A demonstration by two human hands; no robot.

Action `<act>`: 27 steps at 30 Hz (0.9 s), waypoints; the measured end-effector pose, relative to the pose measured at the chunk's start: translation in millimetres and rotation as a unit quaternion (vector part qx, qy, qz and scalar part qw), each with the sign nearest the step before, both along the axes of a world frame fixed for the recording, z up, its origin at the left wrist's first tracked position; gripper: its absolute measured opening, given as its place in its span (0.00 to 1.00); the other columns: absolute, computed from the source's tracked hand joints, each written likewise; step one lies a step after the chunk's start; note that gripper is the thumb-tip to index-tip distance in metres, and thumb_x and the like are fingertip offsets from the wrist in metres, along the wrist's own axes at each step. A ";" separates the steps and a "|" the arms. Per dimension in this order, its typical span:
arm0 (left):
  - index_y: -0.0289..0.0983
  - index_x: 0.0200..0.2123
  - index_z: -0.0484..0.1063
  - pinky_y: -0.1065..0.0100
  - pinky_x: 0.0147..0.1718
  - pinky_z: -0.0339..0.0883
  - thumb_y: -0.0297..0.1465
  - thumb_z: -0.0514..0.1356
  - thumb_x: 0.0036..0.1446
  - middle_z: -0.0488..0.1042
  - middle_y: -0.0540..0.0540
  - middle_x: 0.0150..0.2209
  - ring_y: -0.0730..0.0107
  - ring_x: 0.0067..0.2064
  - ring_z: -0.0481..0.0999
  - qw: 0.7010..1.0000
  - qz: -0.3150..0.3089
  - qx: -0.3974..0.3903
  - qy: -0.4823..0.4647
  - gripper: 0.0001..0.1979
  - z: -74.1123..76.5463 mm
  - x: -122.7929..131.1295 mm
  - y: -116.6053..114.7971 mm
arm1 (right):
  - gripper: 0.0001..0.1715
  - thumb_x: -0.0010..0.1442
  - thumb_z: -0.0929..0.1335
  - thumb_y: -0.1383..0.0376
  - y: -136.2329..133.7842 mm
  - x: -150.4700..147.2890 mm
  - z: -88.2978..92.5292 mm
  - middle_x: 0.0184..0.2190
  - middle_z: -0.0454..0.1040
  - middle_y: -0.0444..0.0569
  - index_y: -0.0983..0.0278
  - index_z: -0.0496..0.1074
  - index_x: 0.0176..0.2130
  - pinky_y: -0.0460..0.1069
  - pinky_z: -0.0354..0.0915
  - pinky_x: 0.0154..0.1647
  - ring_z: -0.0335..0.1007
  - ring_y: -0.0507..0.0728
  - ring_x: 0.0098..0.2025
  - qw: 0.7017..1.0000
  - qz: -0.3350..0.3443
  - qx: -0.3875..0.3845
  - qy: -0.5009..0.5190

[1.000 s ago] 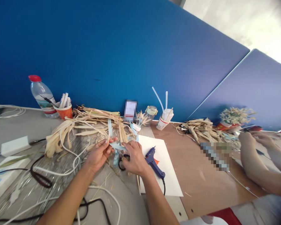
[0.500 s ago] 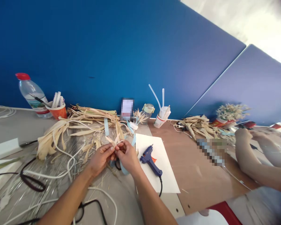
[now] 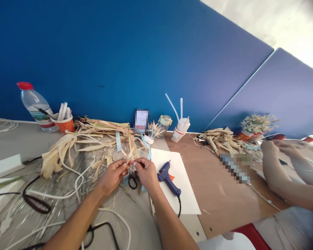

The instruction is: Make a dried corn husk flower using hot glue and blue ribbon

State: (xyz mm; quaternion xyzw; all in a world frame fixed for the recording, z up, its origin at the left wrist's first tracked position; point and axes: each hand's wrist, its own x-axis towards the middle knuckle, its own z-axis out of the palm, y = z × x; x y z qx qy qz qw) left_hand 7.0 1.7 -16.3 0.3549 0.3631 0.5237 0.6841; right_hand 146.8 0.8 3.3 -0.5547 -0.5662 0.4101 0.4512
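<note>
My left hand [image 3: 112, 175] and my right hand [image 3: 146, 173] meet over the grey table, both pinched on a small piece of dried straw leaf [image 3: 129, 155] with pale blue strips [image 3: 147, 150] hanging from it. Black-handled scissors [image 3: 132, 180] lie just under and between my hands. A blue glue gun [image 3: 168, 177] rests on a white sheet [image 3: 182, 187] right beside my right hand. A heap of dried corn husks [image 3: 83, 140] lies behind my hands.
A water bottle [image 3: 33, 104] and an orange cup [image 3: 62, 122] with sticks stand at the back left. A white cup [image 3: 181, 130] with glue sticks is at the back. Cables [image 3: 36, 201] run at the left. Another person's hands [image 3: 276, 149] work at the right by more husks [image 3: 221, 139].
My hands came together from a wider hold on the blue strip to a close pinch on the straw piece. The view shifted slightly; the scissors now show beneath my hands.
</note>
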 end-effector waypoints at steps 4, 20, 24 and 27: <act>0.35 0.36 0.74 0.77 0.23 0.57 0.29 0.70 0.43 0.68 0.53 0.24 0.80 0.24 0.61 0.999 0.007 -0.005 -0.035 0.15 6.6 0.2 -2.1 | 0.10 0.51 0.64 0.62 -0.4 -0.4 3.3 0.20 0.68 0.42 0.64 0.72 0.26 0.47 0.58 0.28 0.61 0.52 0.24 1.000 -0.010 -0.002 0.004; 0.33 0.32 0.70 0.78 0.22 0.57 0.25 0.70 0.43 0.67 0.53 0.22 0.84 0.20 0.60 0.991 -0.052 -0.051 -0.110 0.13 3.6 -5.6 -1.8 | 0.09 0.49 0.65 0.62 -2.6 -3.5 6.7 0.16 0.61 0.39 0.64 0.69 0.23 0.45 0.53 0.23 0.54 0.49 0.21 0.999 0.015 -0.026 0.042; 0.33 0.31 0.70 0.79 0.22 0.58 0.24 0.69 0.45 0.68 0.53 0.21 0.84 0.20 0.60 0.990 -0.055 -0.056 -0.115 0.11 0.5 -6.2 -0.3 | 0.09 0.50 0.65 0.62 -3.9 -3.2 6.9 0.16 0.61 0.39 0.63 0.69 0.23 0.44 0.53 0.22 0.55 0.50 0.21 0.999 0.022 -0.019 0.046; 0.33 0.31 0.71 0.79 0.23 0.59 0.23 0.68 0.45 0.68 0.52 0.21 0.84 0.20 0.61 0.989 -0.056 -0.063 -0.124 0.10 -1.6 -6.1 0.4 | 0.09 0.51 0.65 0.62 -4.3 -4.0 7.0 0.16 0.61 0.39 0.63 0.69 0.23 0.44 0.53 0.22 0.56 0.50 0.21 0.998 0.026 -0.021 0.051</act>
